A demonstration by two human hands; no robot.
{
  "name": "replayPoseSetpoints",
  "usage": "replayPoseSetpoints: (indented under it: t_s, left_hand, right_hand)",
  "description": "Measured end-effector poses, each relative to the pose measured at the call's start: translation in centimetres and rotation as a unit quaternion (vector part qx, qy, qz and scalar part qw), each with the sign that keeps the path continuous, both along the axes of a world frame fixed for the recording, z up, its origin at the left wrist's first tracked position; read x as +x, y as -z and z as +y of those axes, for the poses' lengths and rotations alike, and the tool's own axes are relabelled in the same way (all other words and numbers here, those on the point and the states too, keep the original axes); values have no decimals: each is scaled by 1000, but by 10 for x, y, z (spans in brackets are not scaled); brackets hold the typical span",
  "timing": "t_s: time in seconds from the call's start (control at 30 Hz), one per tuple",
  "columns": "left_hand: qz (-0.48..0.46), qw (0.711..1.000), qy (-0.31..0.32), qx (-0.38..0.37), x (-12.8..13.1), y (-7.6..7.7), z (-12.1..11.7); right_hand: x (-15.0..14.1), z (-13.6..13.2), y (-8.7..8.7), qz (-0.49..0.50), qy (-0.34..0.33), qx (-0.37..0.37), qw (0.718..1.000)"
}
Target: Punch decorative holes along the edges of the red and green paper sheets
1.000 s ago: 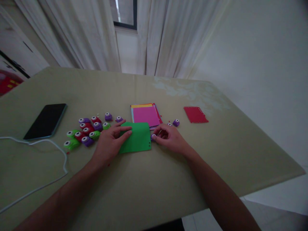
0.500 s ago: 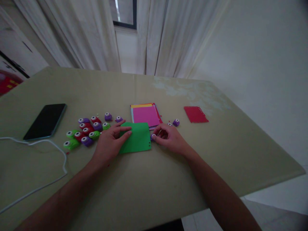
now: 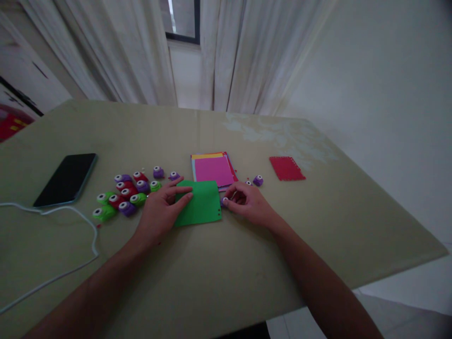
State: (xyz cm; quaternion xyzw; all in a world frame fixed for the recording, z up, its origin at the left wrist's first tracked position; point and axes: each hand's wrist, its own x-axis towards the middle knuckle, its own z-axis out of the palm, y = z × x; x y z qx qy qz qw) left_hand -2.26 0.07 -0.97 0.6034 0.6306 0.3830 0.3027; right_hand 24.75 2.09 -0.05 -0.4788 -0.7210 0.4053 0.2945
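A green paper sheet (image 3: 199, 207) lies in front of me, with a few small holes along its right edge. My left hand (image 3: 164, 202) holds its left side, thumb and fingers over the paper. At the right edge, my right hand (image 3: 249, 202) grips a small purple craft punch (image 3: 224, 202) between thumb and fingers. The punch sits against the sheet's edge; most of it is hidden by my fingers. Just beyond my right hand are another purple punch (image 3: 258, 180) and one partly hidden punch (image 3: 248, 183).
Several red, green and purple punches (image 3: 127, 192) cluster at the left. A stack of coloured paper (image 3: 213, 170) lies behind the green sheet. To the right is a red sheet (image 3: 287, 168) with notched edges. A dark tablet (image 3: 67, 179) and a white cable (image 3: 94, 235) lie far left.
Both hands, the green sheet and the punch keep their places. Only a very slight shift of the whole view shows.
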Motion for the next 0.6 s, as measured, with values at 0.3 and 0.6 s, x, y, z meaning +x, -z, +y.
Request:
replayPoseSetpoints:
  t_s: [0.3,0.6]
  left_hand:
    - [1,1000,4,-7,0,-1,0]
    - [-4,1000,-2,-1,0,0,0]
  right_hand:
    - [1,0,1,0,-2,-1,1000]
    - [1,0,3,-2,-3,7,1000]
